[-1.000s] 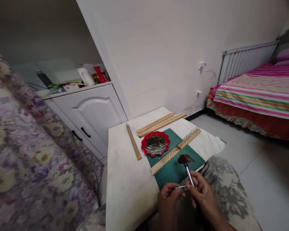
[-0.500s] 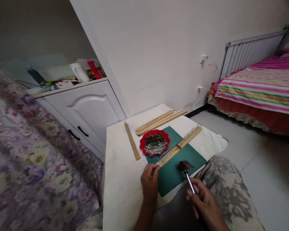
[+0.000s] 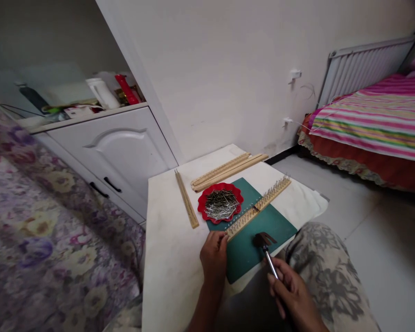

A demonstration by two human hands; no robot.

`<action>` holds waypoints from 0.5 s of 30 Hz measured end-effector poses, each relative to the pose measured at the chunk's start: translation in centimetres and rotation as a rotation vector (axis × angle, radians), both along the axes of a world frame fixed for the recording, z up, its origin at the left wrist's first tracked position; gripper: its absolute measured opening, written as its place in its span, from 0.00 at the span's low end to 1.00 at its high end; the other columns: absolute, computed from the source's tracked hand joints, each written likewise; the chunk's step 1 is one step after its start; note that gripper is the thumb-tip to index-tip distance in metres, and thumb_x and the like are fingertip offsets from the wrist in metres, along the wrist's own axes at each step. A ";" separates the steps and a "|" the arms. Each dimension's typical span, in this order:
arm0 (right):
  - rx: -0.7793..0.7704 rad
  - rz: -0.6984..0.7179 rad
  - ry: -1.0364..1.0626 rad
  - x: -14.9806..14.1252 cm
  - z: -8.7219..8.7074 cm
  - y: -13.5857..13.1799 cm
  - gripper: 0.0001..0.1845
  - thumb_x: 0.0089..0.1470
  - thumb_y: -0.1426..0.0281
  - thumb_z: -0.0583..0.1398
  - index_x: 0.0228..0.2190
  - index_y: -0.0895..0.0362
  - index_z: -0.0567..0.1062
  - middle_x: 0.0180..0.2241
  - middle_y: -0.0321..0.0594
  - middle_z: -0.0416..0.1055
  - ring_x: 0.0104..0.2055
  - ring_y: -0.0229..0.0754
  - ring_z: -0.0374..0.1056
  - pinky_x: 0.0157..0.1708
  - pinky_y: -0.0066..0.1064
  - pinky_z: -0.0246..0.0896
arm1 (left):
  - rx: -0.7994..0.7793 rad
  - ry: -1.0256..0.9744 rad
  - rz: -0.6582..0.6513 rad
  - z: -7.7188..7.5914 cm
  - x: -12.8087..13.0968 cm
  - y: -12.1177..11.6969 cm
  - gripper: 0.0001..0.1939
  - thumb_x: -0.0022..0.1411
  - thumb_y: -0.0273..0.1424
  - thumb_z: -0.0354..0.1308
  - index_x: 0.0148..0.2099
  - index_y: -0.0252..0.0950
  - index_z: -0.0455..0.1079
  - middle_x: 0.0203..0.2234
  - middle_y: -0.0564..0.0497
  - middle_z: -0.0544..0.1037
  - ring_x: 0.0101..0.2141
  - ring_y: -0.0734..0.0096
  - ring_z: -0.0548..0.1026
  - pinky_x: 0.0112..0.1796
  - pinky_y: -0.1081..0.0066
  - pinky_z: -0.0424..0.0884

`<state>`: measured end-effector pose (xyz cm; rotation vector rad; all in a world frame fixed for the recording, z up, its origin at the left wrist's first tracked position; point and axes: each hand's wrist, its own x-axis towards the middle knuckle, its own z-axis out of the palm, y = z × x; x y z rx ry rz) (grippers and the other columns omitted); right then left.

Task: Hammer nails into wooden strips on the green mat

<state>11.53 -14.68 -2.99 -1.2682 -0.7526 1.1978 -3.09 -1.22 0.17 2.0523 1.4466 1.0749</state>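
Observation:
A wooden strip (image 3: 241, 222) studded with several upright nails lies slantwise across a green mat (image 3: 244, 263). My left hand (image 3: 213, 253) is closed at the strip's near end, thumb and fingertips pinched there; whether a nail is also between them is hidden. My right hand (image 3: 290, 290) is wrapped around the handle of a claw hammer (image 3: 270, 262). The dark hammer head hangs low over the mat, apart from the strip. Beside the strip, a red scalloped dish (image 3: 201, 203) holds a heap of loose nails (image 3: 222, 205).
More wooden strips (image 3: 228, 173) lie together at the back of the cloth-covered table (image 3: 173, 276). A single narrow strip (image 3: 186, 200) is left of the dish. A white cabinet (image 3: 121, 152) and a flowered curtain (image 3: 55, 240) stand left, a bed (image 3: 373, 124) right.
The whole view has shifted slightly. My left fingers have moved a little at the strip's near end. The hammer stays low in my right hand, nearly unmoved.

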 end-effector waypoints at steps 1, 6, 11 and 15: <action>-0.005 0.017 0.000 0.0 0.1 0.0 0.23 0.53 0.55 0.56 0.46 0.55 0.63 0.18 0.24 0.61 0.09 0.25 0.50 0.08 0.17 0.43 | 0.001 0.014 0.002 0.1 0.0 0.0 0.08 0.61 0.32 0.51 0.33 0.38 0.70 0.30 0.54 0.73 0.32 0.72 0.71 0.34 0.74 0.65; -0.004 0.087 0.001 0.2 0.6 -0.1 0.22 0.55 0.56 0.55 0.47 0.56 0.63 0.20 0.25 0.61 0.11 0.27 0.52 0.10 0.18 0.48 | 0.013 0.057 0.018 0.1 0.3 0.0 0.08 0.60 0.31 0.51 0.32 0.39 0.70 0.29 0.54 0.74 0.31 0.72 0.71 0.32 0.75 0.64; 0.018 0.170 -0.023 0.7 2.4 0.3 0.22 0.55 0.55 0.55 0.46 0.56 0.65 0.22 0.27 0.63 0.11 0.26 0.52 0.10 0.19 0.46 | 0.020 0.090 0.039 0.0 0.6 -0.1 0.08 0.61 0.31 0.51 0.32 0.39 0.70 0.29 0.54 0.74 0.31 0.73 0.72 0.33 0.75 0.63; 0.042 0.238 -0.041 1.0 5.0 0.9 0.20 0.57 0.57 0.54 0.47 0.56 0.65 0.22 0.28 0.65 0.10 0.26 0.52 0.10 0.20 0.44 | 0.018 0.110 0.054 -0.1 0.8 -0.3 0.08 0.61 0.31 0.51 0.32 0.39 0.70 0.29 0.55 0.74 0.31 0.74 0.72 0.32 0.75 0.62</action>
